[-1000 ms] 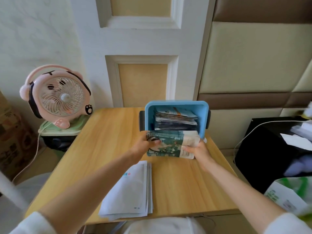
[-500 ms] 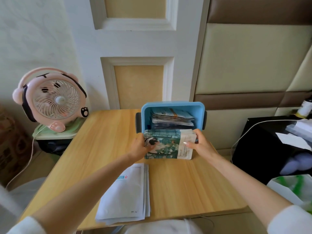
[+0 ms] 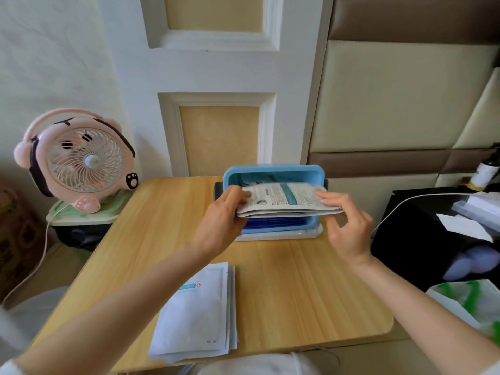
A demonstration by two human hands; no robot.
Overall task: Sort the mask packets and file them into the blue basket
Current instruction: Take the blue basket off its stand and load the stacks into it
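The person holds a bundle of mask packets (image 3: 286,198) in the air with both hands. The bundle lies almost flat. Its long side runs from left to right, the same way as the long side of the blue basket (image 3: 273,169). The basket sits right under the bundle and a little behind it, so the next move is probably straight down.

The left hand (image 3: 224,220) grips the left end, with the thumb on top and the other fingers curled below. The right hand (image 3: 349,228) pinches the right end with its fingertips, and its other fingers are loosely bent. Each hand is at its own end, so neither is nearer.

The bundle is a few thin packets stacked together. The top one is white and grey with tiny print and a teal stripe. The front edges line up neatly.

Dark blue packets (image 3: 273,221) already stand in the front of the basket, so the bundle may need to tip upright to fit in behind them.

A white stack of packets (image 3: 194,312) lies on the wooden table (image 3: 297,280), near the person and well apart from the basket.
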